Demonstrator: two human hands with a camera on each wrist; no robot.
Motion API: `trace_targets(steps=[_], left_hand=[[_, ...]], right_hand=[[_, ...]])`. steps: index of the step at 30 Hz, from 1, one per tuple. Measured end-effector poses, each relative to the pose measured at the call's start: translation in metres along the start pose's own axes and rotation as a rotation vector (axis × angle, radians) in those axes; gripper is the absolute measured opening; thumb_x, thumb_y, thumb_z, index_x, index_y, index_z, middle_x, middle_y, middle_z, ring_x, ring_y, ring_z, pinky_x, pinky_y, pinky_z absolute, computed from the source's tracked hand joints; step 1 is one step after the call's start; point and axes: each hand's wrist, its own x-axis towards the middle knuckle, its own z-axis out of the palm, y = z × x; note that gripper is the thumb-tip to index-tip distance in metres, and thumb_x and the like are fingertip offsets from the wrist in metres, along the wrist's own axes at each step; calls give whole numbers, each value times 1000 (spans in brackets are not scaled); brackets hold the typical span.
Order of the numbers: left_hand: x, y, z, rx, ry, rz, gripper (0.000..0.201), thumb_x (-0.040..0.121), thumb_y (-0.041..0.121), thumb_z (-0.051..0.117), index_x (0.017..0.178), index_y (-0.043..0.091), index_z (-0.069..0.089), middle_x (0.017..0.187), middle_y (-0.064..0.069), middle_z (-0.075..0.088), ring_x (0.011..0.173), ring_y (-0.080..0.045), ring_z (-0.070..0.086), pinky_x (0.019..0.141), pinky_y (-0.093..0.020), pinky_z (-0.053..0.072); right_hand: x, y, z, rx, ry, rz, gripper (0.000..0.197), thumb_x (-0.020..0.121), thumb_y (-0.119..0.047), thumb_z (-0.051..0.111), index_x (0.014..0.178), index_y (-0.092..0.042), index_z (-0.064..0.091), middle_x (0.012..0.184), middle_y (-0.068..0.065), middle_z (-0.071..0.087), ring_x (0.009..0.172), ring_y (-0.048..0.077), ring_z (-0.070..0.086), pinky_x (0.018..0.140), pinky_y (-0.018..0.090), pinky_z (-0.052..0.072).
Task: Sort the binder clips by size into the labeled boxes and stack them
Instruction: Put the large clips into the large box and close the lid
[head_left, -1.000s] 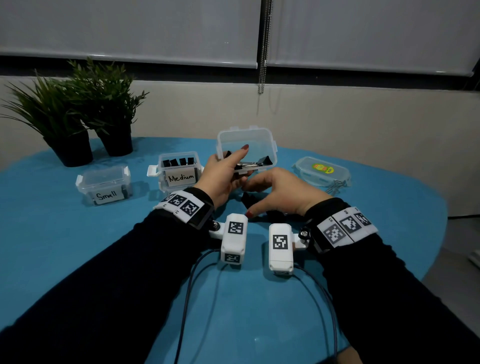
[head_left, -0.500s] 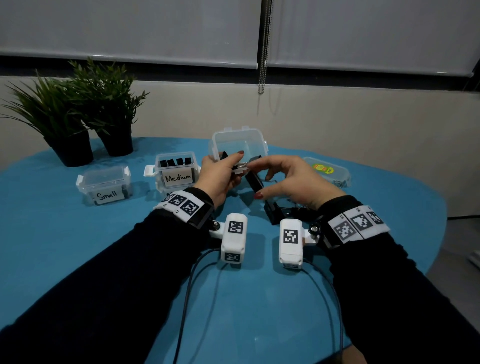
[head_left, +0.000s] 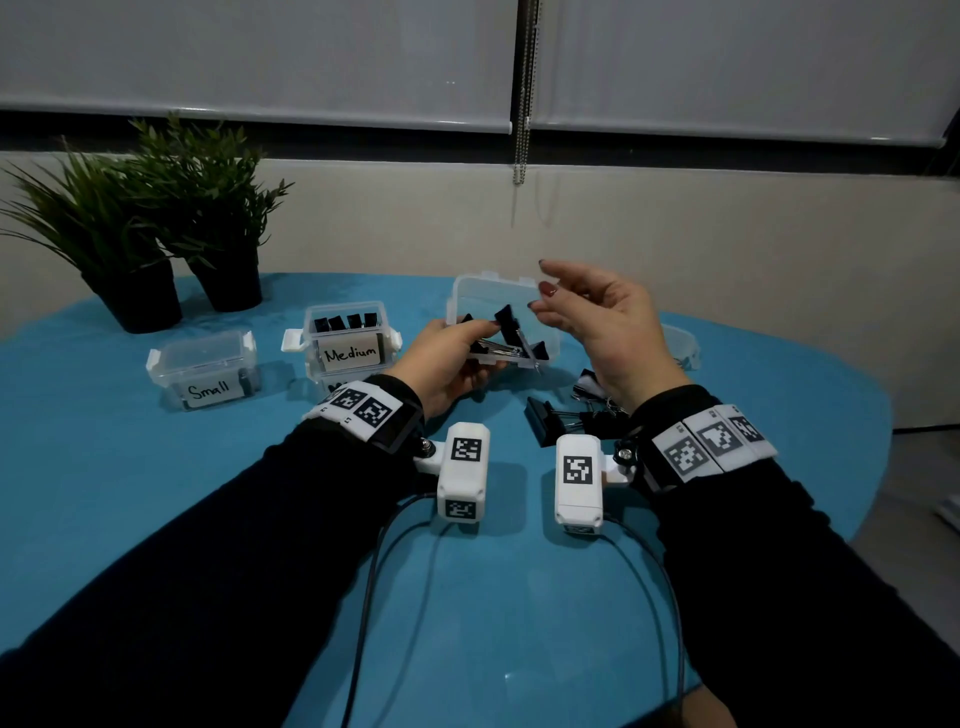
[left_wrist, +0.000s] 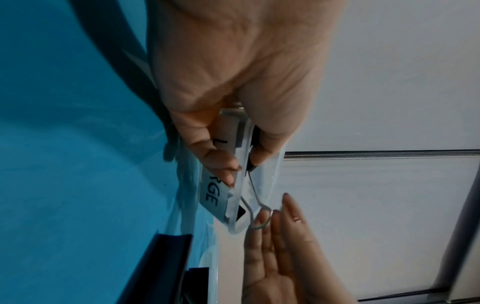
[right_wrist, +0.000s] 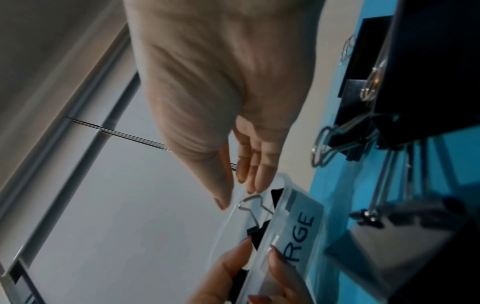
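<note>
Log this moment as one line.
left hand grips Large box, tilted | right hand open over it, clip released | large clips left on table

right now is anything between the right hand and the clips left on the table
Nothing visible. The right hand hangs open beside the large box; the loose binder clips lie on the blue table below its wrist.
</note>
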Motion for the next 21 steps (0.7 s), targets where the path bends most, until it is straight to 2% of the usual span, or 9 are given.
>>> trace_targets(steps=[4, 7, 9, 12, 14, 16, 19, 21], left_hand=[[-2, 2, 0, -17, -20, -43, 33, 96, 15, 63, 123, -2, 57, 92, -17, 70, 60, -17, 67, 43, -19, 48], [-4, 2, -1, -10, -24, -54, 26, 97, 15, 62, 116, -1, 60, 81, -13, 71, 60, -17, 66, 43, -18, 48], [-3, 2, 0, -17, -14, -49, 30, 96, 14, 63, 120, -4, 59, 81, -14, 71, 59, -16, 67, 42, -18, 48], [-4, 2, 2, -16, 3, -31, 42, 95, 15, 64, 130, -5, 53, 92, -16, 69, 58, -17, 68, 40, -19, 47], [-5, 2, 3, -4, 5, -26, 43, 95, 15, 65, 131, -5, 52, 94, -17, 70, 59, -17, 68, 40, -19, 47], [-6, 2, 2, 9, -3, -23, 42, 95, 15, 64, 130, -5, 53, 91, -16, 71, 59, -17, 68, 40, -19, 46], [-8, 3, 3, 51, -42, -17, 40, 95, 15, 65, 128, -3, 54, 89, -15, 69, 58, -17, 67, 39, -20, 45], [-11, 3, 5, 80, -102, -25, 25, 95, 14, 64, 117, 2, 59, 84, -11, 70, 60, -17, 67, 40, -19, 44]], right_hand=[[0, 6, -2, -235, 10, 93, 30, 80, -8, 83, 109, -7, 74, 99, 13, 66, 85, 20, 65, 86, 33, 59], [0, 9, -5, -504, 48, 91, 28, 72, -26, 90, 94, -14, 77, 92, 5, 71, 73, 10, 61, 70, 26, 52], [-1, 12, -4, -547, 3, 84, 29, 69, -34, 91, 89, -17, 78, 83, 4, 73, 66, 8, 58, 63, 25, 48], [-3, 15, 2, -554, -115, 91, 31, 68, -22, 92, 95, -17, 79, 81, 9, 74, 59, 7, 56, 58, 23, 46], [-1, 15, 3, -611, -129, 79, 23, 73, -13, 87, 95, -14, 80, 77, 4, 74, 59, 5, 59, 62, 22, 48], [2, 16, 2, -645, -82, 54, 14, 80, -10, 79, 93, -14, 80, 72, -3, 73, 62, 4, 64, 66, 26, 54], [4, 17, 2, -582, 15, 18, 13, 82, -10, 77, 94, -16, 78, 77, 4, 75, 74, 21, 74, 75, 38, 63], [5, 16, 2, -513, 65, -5, 15, 83, -7, 78, 94, -16, 75, 77, 7, 72, 70, 21, 73, 67, 36, 62]])
